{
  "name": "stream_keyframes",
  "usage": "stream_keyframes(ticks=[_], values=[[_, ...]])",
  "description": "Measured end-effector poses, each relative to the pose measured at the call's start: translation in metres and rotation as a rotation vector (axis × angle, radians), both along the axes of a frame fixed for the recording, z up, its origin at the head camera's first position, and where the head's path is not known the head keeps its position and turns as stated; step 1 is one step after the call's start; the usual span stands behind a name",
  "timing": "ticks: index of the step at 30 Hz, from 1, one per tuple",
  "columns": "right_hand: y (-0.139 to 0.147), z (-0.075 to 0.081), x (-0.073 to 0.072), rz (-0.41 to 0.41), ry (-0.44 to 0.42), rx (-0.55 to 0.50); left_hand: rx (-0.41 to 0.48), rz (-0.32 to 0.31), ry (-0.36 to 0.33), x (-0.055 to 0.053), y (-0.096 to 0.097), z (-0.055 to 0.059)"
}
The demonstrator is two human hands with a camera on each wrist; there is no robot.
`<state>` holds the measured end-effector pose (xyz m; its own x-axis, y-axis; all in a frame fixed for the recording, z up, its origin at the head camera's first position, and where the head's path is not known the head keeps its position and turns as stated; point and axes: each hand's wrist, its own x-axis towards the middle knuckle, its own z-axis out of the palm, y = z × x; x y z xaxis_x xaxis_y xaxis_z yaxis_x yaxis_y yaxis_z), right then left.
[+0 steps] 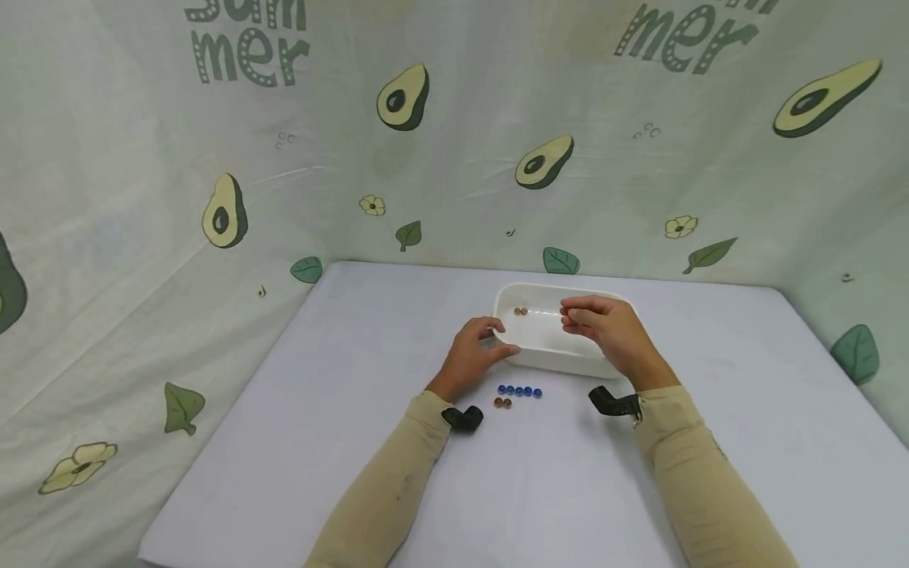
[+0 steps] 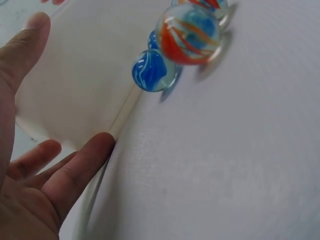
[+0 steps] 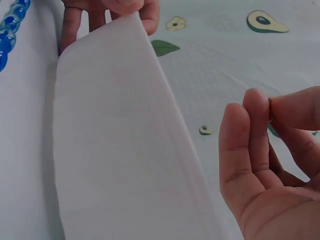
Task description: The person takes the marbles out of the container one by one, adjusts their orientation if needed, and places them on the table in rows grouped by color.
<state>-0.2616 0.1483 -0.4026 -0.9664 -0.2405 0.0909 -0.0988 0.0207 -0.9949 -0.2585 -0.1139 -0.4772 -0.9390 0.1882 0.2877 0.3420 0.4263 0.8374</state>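
Observation:
A white rectangular tray [image 1: 561, 362] stands towards the back of the table, with two orange-brown marbles [image 1: 521, 311] inside near its left end. My left hand [image 1: 470, 355] grips the tray's left end, thumb at the near side and fingers at the rim. Over the tray, my right hand [image 1: 614, 333] pinches a small marble between thumb and fingertips; the fingers hide most of it. Several blue marbles [image 1: 519, 391] lie in a row before the tray. Nearer the person are two orange swirled marbles [image 1: 503, 403], large in the left wrist view.
The table [image 1: 341, 442] has a white cover. Behind it hangs a pale cloth [image 1: 469, 158] printed with avocados, leaves and flowers. Dark wrist-worn devices sit on the left wrist [image 1: 463, 419] and the right wrist [image 1: 614, 402].

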Motion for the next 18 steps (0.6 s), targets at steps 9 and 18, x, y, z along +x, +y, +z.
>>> stream_keyframes(ticks=[9, 18], values=[[-0.001, -0.007, 0.015, 0.059, 0.024, 0.022, -0.010, 0.005, 0.016, -0.002, -0.001, -0.004], [0.004, -0.009, 0.031, 0.057, 0.032, 0.073, -0.028, 0.008, 0.021, -0.003, 0.000, 0.000]])
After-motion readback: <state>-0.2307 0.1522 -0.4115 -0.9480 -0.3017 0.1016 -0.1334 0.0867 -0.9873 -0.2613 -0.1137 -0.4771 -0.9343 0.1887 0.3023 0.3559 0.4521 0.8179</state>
